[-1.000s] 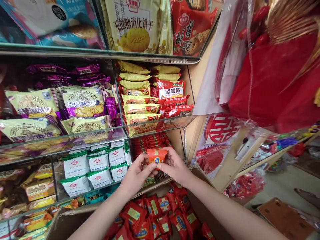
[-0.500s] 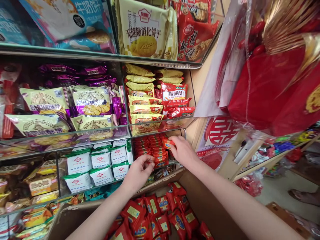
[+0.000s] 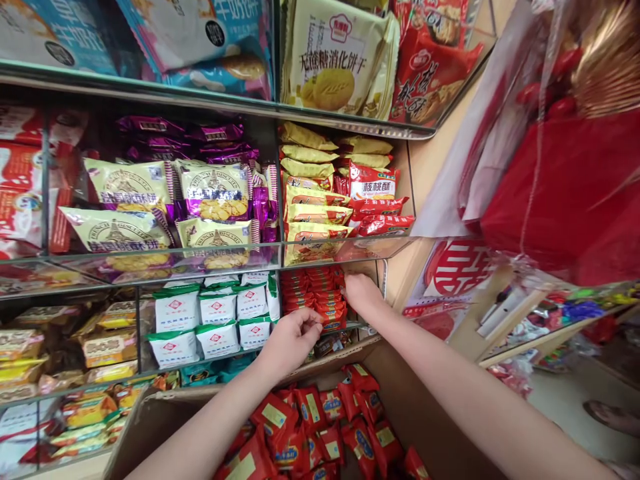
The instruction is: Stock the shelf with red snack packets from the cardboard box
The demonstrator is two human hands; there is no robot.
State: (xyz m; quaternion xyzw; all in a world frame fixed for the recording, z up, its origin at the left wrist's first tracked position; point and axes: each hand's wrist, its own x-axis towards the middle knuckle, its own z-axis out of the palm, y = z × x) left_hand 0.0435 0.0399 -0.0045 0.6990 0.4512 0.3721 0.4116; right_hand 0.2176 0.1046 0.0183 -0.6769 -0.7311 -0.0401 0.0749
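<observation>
One right hand (image 3: pixel 364 295) is reaching, left hand (image 3: pixel 290 339) curled, grips unclear; bumping could spill red snack packets (image 3: pixel 327 297) over the shelf's edge.

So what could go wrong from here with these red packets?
The stacked red packets could slide if the right hand nudges them. That hand sits just below the glass shelf edge, so lifting might bump it. A dislodged packet could drop into the open cardboard box below.

From the person's head, the glass-edged shelves (image 3: pixel 350 124) are faced ahead, from near; downward, the left hand (image 3: pixel 291 340) and right hand (image 3: pixel 365 295) are seen from behind, the brown cardboard box (image 3: pixel 417 420) from above.
</observation>
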